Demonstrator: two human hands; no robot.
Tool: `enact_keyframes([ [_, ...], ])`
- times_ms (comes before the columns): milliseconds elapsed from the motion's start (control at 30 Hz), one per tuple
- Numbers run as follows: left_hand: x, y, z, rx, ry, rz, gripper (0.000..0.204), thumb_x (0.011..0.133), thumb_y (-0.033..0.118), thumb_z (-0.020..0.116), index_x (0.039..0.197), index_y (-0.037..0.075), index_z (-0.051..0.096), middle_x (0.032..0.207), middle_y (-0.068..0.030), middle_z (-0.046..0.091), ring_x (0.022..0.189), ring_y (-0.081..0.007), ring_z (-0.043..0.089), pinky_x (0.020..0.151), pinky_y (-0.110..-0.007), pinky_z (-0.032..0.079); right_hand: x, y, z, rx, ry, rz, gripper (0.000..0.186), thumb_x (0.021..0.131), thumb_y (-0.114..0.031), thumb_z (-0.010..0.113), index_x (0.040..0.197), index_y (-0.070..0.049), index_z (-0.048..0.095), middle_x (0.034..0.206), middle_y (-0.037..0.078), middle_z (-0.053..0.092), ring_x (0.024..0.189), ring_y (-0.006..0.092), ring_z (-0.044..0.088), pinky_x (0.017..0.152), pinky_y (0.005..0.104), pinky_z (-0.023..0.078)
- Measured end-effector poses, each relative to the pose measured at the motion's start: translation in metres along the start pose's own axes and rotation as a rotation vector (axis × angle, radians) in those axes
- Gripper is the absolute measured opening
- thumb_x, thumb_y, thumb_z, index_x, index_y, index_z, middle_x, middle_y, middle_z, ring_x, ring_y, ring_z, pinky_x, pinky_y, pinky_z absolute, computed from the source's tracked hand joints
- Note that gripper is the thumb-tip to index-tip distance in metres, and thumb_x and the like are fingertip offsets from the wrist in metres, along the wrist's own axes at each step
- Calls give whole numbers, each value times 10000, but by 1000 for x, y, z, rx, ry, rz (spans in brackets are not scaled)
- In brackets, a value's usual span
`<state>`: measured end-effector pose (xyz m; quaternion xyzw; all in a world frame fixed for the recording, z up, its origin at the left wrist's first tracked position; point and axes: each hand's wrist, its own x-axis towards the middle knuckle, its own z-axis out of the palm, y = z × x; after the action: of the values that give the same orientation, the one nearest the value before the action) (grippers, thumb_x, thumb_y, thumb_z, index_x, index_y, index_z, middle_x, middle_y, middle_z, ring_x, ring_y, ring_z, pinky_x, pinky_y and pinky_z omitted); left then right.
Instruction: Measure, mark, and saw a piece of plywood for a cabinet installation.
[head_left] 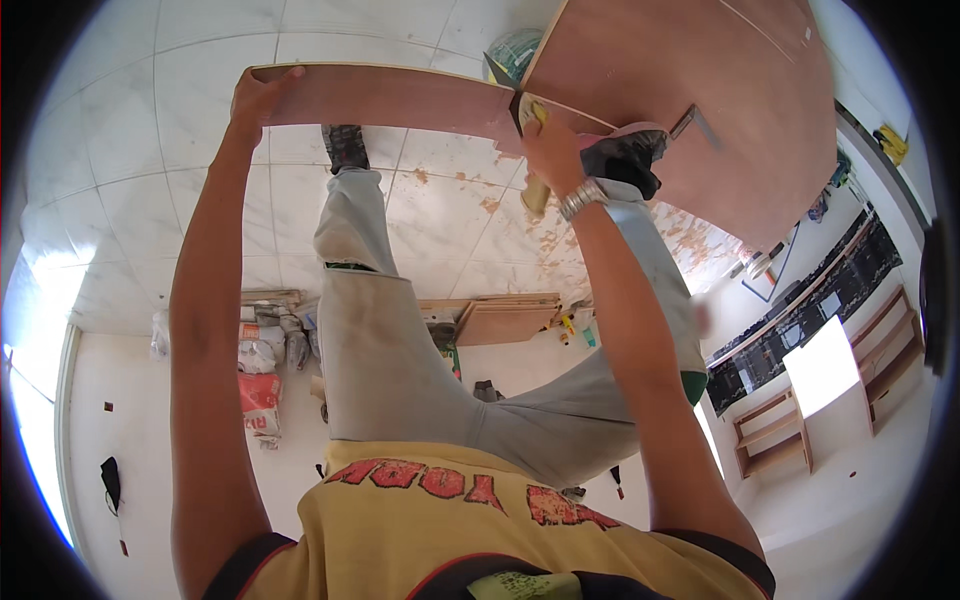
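Observation:
My left hand (262, 98) grips the far-left end of a long, reddish-brown board strip (390, 97), fingers wrapped around its edge. The strip runs right to a large sheet of the same board (690, 70). My right hand (555, 158) is closed round the pale handle of what looks like a handsaw; its dark, pointed blade (517, 112) stands between strip and sheet. Whether the two are still joined behind the blade, I cannot tell. My right shoe (622, 158) presses on the sheet, and my left shoe (346, 148) is below the strip.
A metal square (697, 127) lies on the large sheet. Behind the blade stands a greenish bucket (515, 52). Brown sawdust (488, 205) is scattered over the white tiles. Bags (260, 400) and stacked boards (508, 322) line a wall; wooden shelf units (775, 435) stand at right.

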<state>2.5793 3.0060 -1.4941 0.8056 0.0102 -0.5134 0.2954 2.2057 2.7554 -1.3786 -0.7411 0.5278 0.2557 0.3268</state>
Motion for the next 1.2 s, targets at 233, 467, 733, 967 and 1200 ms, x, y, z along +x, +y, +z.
enact_keyframes([
  [233,-18,-27,-52,152,170,-65,920,675,501,911,1302,-64,546,1187,-183,680,1036,-262,691,889,-380,577,-148,-75,-67,116,-111,85,327,998,-214,524,1154,74,518,812,299,676,706,434,705,631,523,568],
  [467,6,-12,-3,47,-4,10,924,668,520,917,1280,-73,559,1183,-184,675,1043,-263,683,896,-381,566,-2,-24,-2,-183,59,-166,313,956,-208,577,1048,91,571,820,350,658,812,513,678,687,538,570],
  [733,-18,-24,-61,122,115,-42,899,674,512,919,1268,-64,569,1175,-179,677,1024,-260,686,880,-380,568,-164,-68,-57,156,-74,80,311,999,-206,543,1088,91,516,803,328,671,737,488,696,651,525,576],
  [967,4,-14,-5,54,15,3,856,688,470,916,1265,-62,574,1170,-183,683,1021,-261,690,880,-375,572,-29,-18,14,29,87,52,320,1014,-232,515,1051,86,506,795,330,670,734,478,699,654,525,578],
  [1200,-26,-9,-52,50,105,-18,863,674,460,926,1253,-73,574,1161,-183,684,1003,-258,692,865,-364,574,-166,-58,-28,184,-21,86,309,1013,-238,524,1062,64,481,785,348,659,759,528,674,645,598,534],
])
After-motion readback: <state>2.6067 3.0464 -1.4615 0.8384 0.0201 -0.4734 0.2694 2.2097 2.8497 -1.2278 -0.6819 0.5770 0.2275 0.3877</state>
